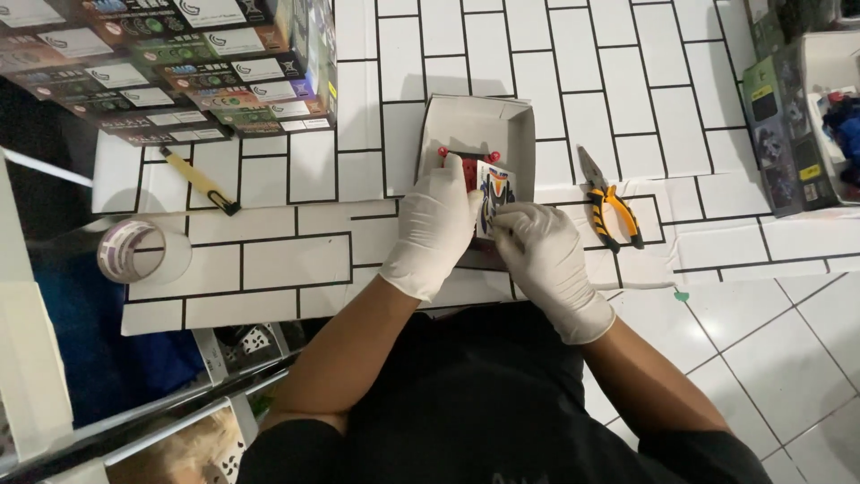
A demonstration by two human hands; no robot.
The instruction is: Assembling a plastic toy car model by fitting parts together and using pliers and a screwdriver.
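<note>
Both my hands wear white gloves and meet over an open white cardboard box point(479, 121) lying on a brick-patterned mat. My left hand point(432, 229) rests on a red toy-like object with round red knobs point(468, 164) inside the box. Beside it, the fingertips of my right hand point(545, 255) pinch the lower edge of a small colourful printed card point(494, 193). Most of the red object is hidden under my left hand.
Orange-and-black pliers point(609, 211) lie just right of the box. A yellow utility knife point(199, 179) and a roll of clear tape point(134, 251) sit to the left. Stacked printed boxes point(179, 63) fill the upper left; more packages point(788, 116) stand at the right edge.
</note>
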